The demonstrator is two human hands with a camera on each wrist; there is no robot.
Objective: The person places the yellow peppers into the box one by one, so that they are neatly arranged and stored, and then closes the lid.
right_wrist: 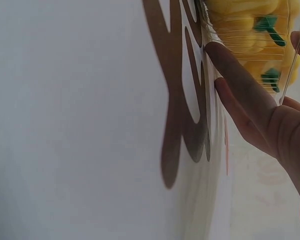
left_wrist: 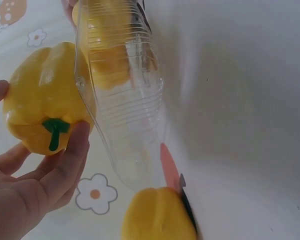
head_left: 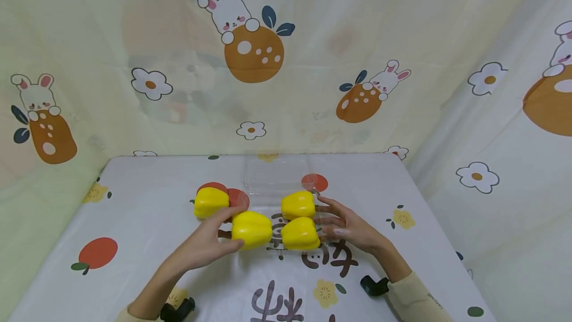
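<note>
White fruit-printed counter (head_left: 147,227), rabbit-print curtain (head_left: 304,108) along its back edge, yellow pepper (head_left: 251,229) midway between side edges, left hand (head_left: 203,242) with fingers clamped on it, right hand (head_left: 353,225) touching clear container (left_wrist: 127,142), fingers apart

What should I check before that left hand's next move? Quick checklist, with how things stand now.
Left hand gripping a yellow bell pepper: ok.
Clear plastic container with its lid open: ok.
Right hand beside the container: ok.
Space in the container beside the rear pepper and front pepper: ok.
Held pepper clear of the container: cannot tell.
Far-left pepper in the container: not ok, on the table.
</note>
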